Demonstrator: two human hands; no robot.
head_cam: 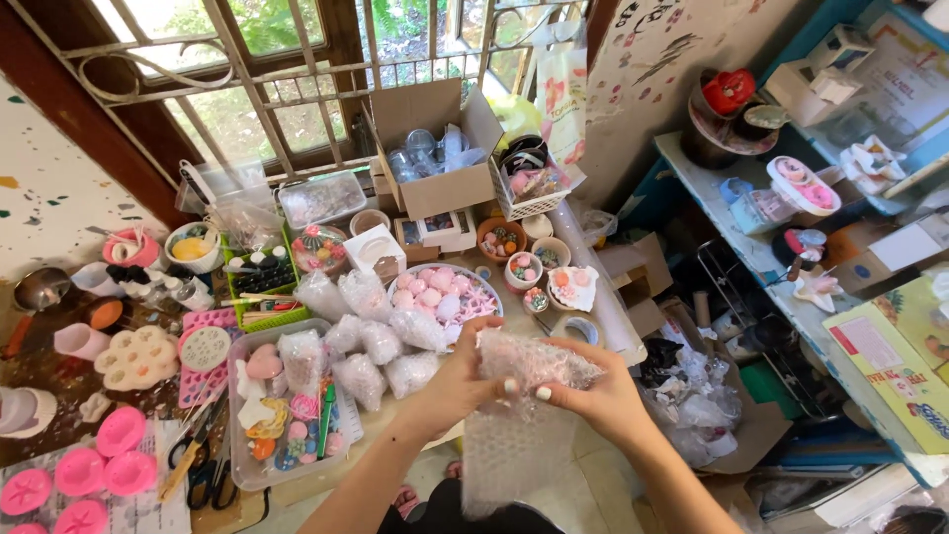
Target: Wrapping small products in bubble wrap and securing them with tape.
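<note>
Both of my hands hold a sheet of clear bubble wrap [524, 396] in front of me, bunched at the top around something I cannot make out. My left hand [463, 381] grips its left side with the thumb on top. Pinching the right side is my right hand [593, 391]. The loose end of the wrap hangs down toward my lap. Just beyond my hands lie several small bubble-wrapped bundles [381, 346] on the table, next to a round plate of pink and white small pieces [443, 292].
A clear tray [242, 473] holds craft bits; pink silicone moulds [94, 465] and scissors [203, 465] lie at left. An open cardboard box [435, 143] stands by the barred window. Cluttered blue shelves [761, 247] line the right; a tape roll [576, 328] sits near my hands.
</note>
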